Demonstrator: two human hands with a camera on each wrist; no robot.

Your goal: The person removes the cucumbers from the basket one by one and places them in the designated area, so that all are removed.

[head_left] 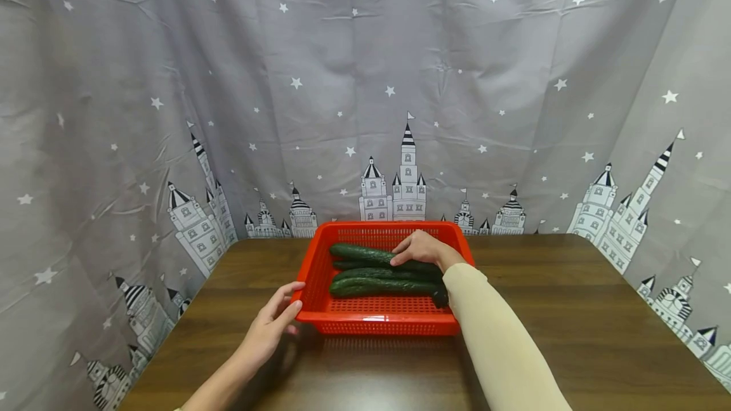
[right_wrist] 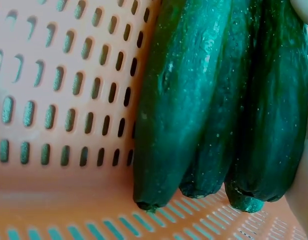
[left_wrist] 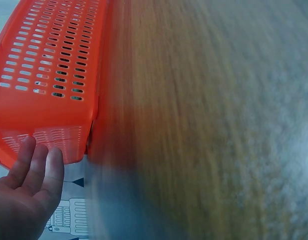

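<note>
Several long dark green cucumbers [head_left: 374, 287] lie side by side in a red plastic basket [head_left: 377, 317]. My right hand [head_left: 419, 248] reaches in from the right and grips the rearmost cucumber [head_left: 360, 252] near its middle. In the right wrist view, cucumber ends [right_wrist: 178, 150] hang close over the slotted basket floor, and part of the hand [right_wrist: 301, 185] shows at the right edge. At the basket's left front corner, my left hand [head_left: 271, 319] touches the rim. Its fingers [left_wrist: 53, 172] extend along the outside of the end wall in the left wrist view.
The basket stands on a brown wooden table [head_left: 571, 322], near its back edge. Behind and to both sides hangs a grey curtain [head_left: 320, 113] printed with stars and castles.
</note>
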